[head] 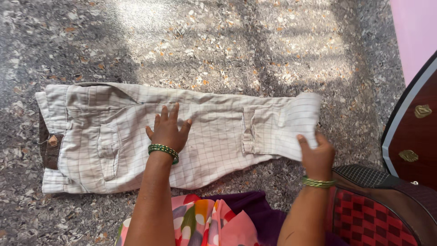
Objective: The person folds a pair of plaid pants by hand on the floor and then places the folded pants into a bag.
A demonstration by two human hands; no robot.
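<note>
Nearest the lens, a lap draped in multicoloured printed cloth (200, 223) over purple fabric fills the lower edge, with both forearms rising from it toward the work. Left hand (167, 130): laid palm-down, fingers (169, 114) spread wide and flat, gripping nothing; it rests on the middle of the pale checked trousers (136, 136), apparently to pin the cloth against the floor. Green bangles (163, 151) circle that wrist, just behind the palm. Right hand (317, 155): fingers curled closed around the hem end of the trouser leg, which is lifted clear of the floor and turned back above the knuckles, so that the cloth between the two hands lies taut and smooth. A second set of green bangles (317, 182) sits on this wrist. Beyond the left fingertips the garment runs on to its waistband, where a brown lining and tag (51, 146) show at the far end; a flap pocket lies just beside the left thumb side. Beneath everything, speckled stone floor (218, 45), sunlit in bands. Behind the right wrist stands a red-and-black chequered bag (368, 214); past it, a dark wooden panel (416, 132) with brass fittings.
</note>
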